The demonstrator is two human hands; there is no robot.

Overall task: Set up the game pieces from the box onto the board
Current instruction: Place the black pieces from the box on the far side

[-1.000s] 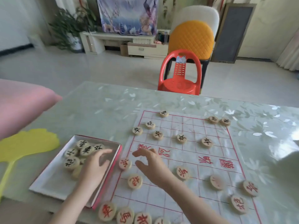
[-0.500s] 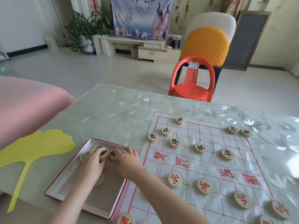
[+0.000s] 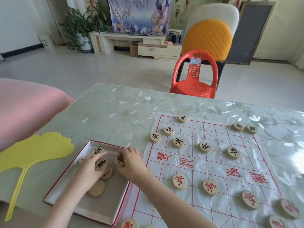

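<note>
A shallow white box with red edges (image 3: 113, 211) lies left of the paper board (image 3: 213, 165). Both my hands are inside it. My left hand (image 3: 88, 171) holds a wooden disc with a black character (image 3: 100, 164). My right hand (image 3: 131, 163) pinches another black-marked disc (image 3: 119, 159). Several more discs lie in the box, one at its far edge (image 3: 97, 150) and a blank-faced one (image 3: 97, 188) near my left wrist. Black pieces such as a pawn (image 3: 178, 142) stand on the board's far half, red ones like (image 3: 179, 181) on the near half.
A yellow leaf-shaped fan (image 3: 32, 153) lies left of the box on the green table (image 3: 115, 112). A pink cushion (image 3: 24, 106) is at the far left. A red plastic chair (image 3: 195, 76) stands beyond the table's far edge.
My right hand moved from over the board into the box beside my left hand. Each hand has since taken hold of a black piece and lifted it. The camera shifted left.
</note>
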